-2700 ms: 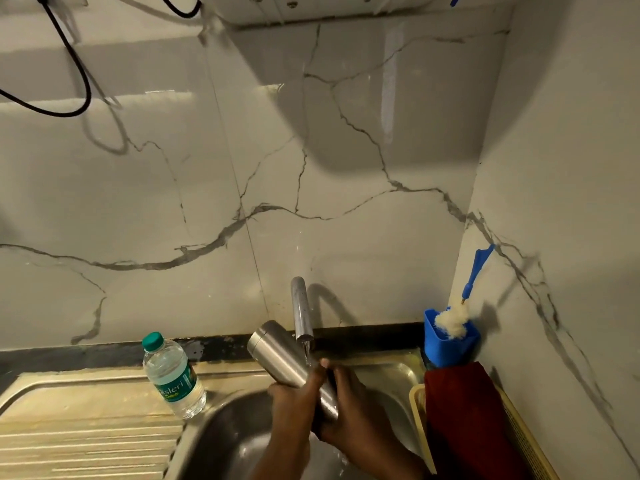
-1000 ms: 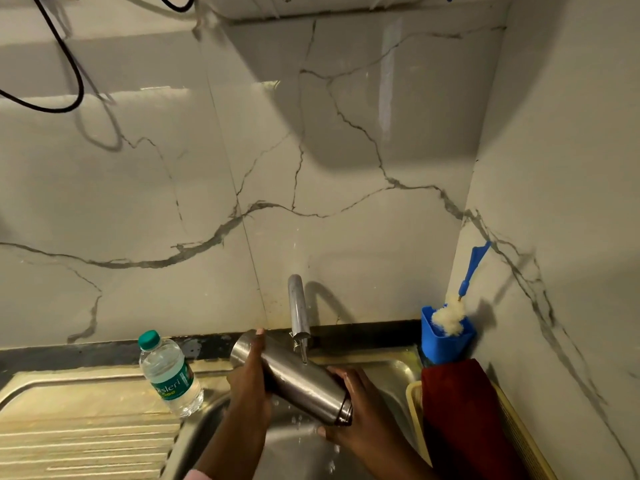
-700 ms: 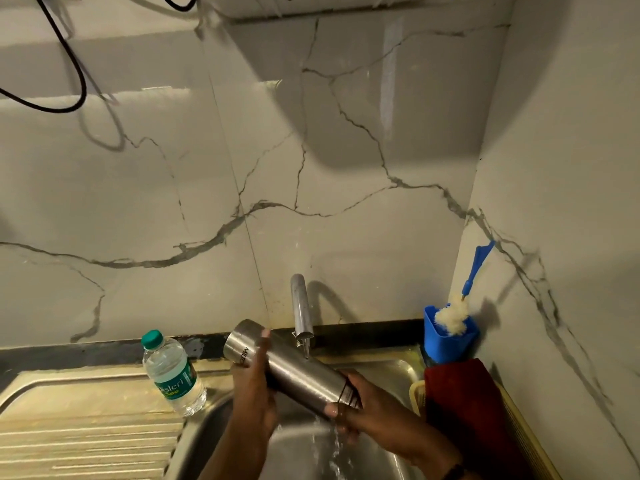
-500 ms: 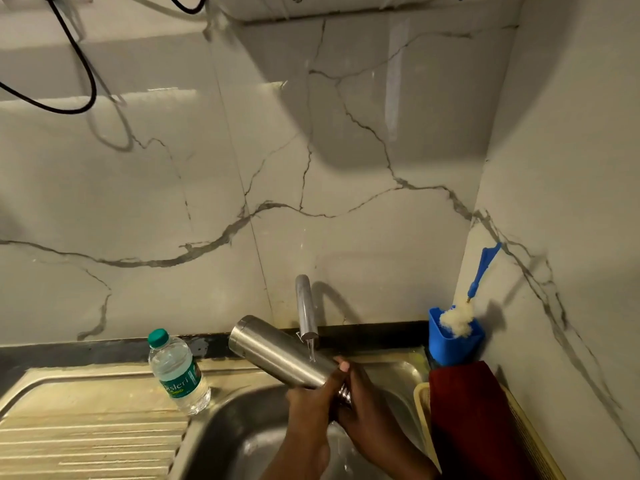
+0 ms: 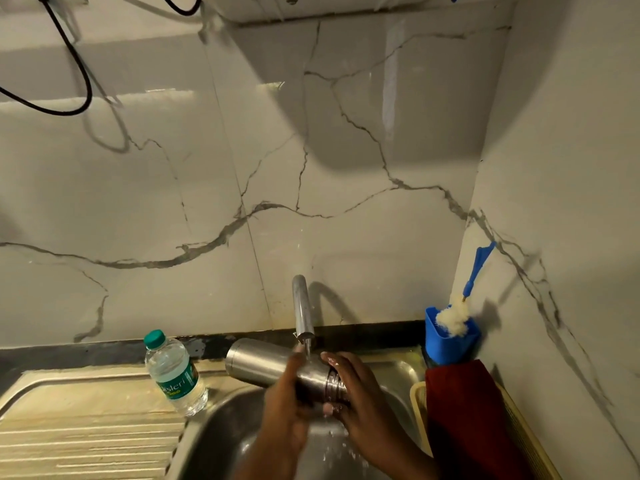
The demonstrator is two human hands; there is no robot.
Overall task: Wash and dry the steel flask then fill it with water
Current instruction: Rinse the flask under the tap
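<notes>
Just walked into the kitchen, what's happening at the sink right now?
A person is rinsing a steel flask under the running tap, over the sink. The left hand grips its body and the right hand holds the threaded neck end. The flask lies nearly sideways. A plastic water bottle stands on the drainboard beside them.

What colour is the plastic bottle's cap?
Green, on the plastic bottle's cap, seen in the head view.

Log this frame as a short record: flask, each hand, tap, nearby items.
flask: steel flask held tilted over the sink, threaded mouth lower right
left hand: left hand grips the flask's middle
right hand: right hand holds the mouth end
tap: tap running onto the flask
nearby: plastic water bottle on the drainboard; red cloth at right
</notes>
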